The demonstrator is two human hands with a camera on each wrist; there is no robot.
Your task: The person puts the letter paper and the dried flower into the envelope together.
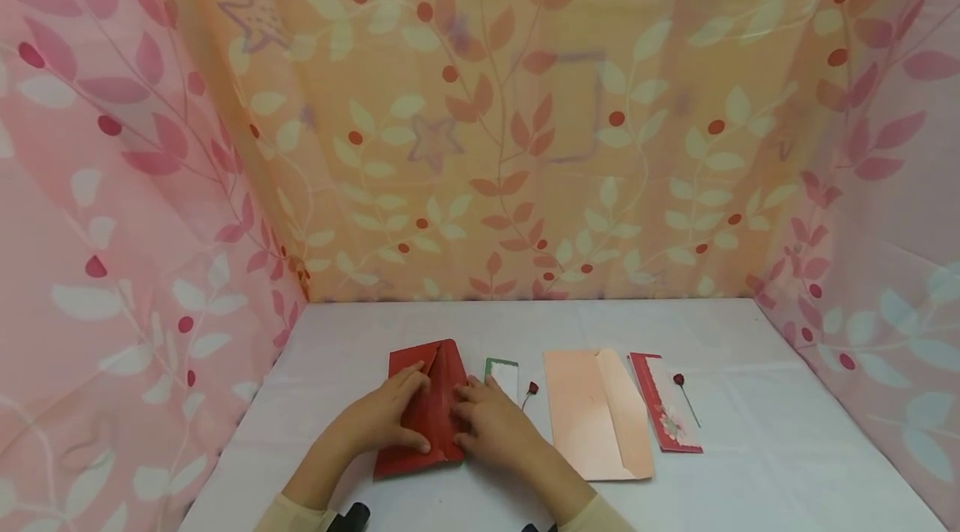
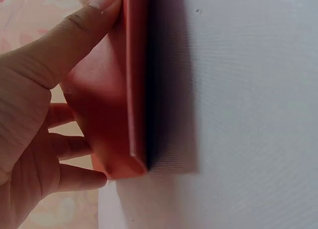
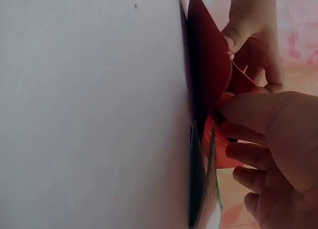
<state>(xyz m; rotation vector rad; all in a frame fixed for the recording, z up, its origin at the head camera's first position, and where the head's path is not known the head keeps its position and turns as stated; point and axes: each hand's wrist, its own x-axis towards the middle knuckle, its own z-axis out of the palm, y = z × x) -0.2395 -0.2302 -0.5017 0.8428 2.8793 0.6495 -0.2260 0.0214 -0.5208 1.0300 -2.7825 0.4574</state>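
A red envelope (image 1: pixel 438 419) lies on the white tabletop, its flap raised along the right side. My left hand (image 1: pixel 381 414) rests on its left part with fingers spread; in the left wrist view the thumb (image 2: pixel 74 40) lies extended along the red paper (image 2: pixel 107 124). At the flap side, my right hand (image 1: pixel 491 424) holds the edge with bent fingers. From the right wrist view, the right thumb (image 3: pixel 248 107) meets the parted red paper (image 3: pixel 206 60), and the left hand (image 3: pixel 256 35) is on the farther part. The envelope's inside is mostly hidden.
Just behind the right hand lies a green-edged card (image 1: pixel 504 373), beside a small red rose (image 1: pixel 532 388) on a stem. Farther right are a peach envelope (image 1: pixel 581 424), a red-and-white flowered card (image 1: pixel 660 407) and another stemmed rose (image 1: pixel 678 379). Patterned curtains (image 1: pixel 480 182) surround the table.
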